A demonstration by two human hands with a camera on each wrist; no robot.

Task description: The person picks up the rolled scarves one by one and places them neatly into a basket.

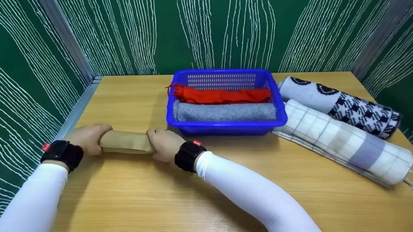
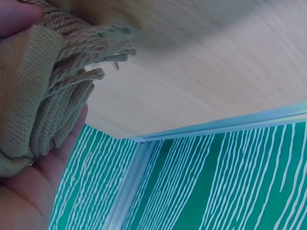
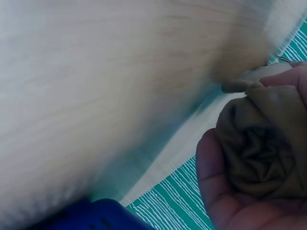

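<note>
Both hands grip a rolled tan scarf [image 1: 127, 142] on the bench [image 1: 192, 203]: left hand [image 1: 87, 137] and right hand [image 1: 165, 144] at its ends. It looks soft, light and floppy, so holding both ends keeps it rolled.

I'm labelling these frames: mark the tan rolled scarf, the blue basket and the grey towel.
tan rolled scarf [image 1: 126, 141], head view, middle of the roll between both hands
blue basket [image 1: 228, 125], head view, near rim
grey towel [image 1: 225, 112], head view, middle of the roll
</note>
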